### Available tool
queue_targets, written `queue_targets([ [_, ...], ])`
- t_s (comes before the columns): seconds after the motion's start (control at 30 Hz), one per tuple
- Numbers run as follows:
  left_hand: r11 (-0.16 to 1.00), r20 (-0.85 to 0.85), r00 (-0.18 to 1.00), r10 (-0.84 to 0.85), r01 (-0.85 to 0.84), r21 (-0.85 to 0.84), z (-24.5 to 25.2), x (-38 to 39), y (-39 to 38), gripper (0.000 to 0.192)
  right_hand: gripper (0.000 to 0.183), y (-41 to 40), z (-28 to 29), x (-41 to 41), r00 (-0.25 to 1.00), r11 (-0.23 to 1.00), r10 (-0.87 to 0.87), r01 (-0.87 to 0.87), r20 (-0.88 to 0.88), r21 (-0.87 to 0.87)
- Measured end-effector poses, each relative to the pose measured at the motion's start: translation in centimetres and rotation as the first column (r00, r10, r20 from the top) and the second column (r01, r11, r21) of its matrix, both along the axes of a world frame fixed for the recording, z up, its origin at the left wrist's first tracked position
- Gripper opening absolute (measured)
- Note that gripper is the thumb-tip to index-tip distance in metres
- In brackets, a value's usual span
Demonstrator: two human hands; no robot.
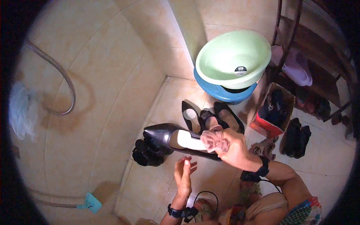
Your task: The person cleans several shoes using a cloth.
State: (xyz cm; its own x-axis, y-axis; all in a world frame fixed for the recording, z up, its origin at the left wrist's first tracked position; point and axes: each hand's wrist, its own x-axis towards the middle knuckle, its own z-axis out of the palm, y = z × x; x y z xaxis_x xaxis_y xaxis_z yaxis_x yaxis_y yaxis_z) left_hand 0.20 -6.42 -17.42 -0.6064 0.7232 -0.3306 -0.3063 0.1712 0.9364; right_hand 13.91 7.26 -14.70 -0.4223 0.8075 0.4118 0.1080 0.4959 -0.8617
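My right hand [234, 147] is closed around a crumpled pink cloth [215, 142] at the heel end of a black pointed-toe pump [160, 135]. The pump has a pale insole, and its toe points left. The cloth hides its heel; whether my fingers also grip the shoe cannot be seen. Just below the pump, my left hand [184, 174] is held up with its fingers apart and nothing in it. Dark shoes [149, 154] sit on the floor under the toe. Beyond the pump stand a black pointed flat [191, 115] and another black shoe [229, 115].
A light green basin [233, 56] rests tilted on a blue one [225, 95]. To the right are a red box [267, 125] holding dark items, dark shoes [295, 137] and a rack [317, 39]. A metal hose [70, 90] hangs along the tiled wall at left.
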Motion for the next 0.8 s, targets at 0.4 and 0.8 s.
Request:
queue_targets([
  [0.4,0.968,0.485,0.874,-0.040,-0.086,0.234,-0.7,-4.7,2.9,0.029,0.025,0.3,1.4,3.4,0.949,0.746,-0.015,-0.200,-0.316,-0.635],
  [0.8,0.880,0.033,0.966,-0.256,0.219,0.421,-1.4,-5.4,2.9,0.025,0.051,1.9,3.9,4.5,0.906,0.191,0.063,-0.422,-0.418,-0.886],
])
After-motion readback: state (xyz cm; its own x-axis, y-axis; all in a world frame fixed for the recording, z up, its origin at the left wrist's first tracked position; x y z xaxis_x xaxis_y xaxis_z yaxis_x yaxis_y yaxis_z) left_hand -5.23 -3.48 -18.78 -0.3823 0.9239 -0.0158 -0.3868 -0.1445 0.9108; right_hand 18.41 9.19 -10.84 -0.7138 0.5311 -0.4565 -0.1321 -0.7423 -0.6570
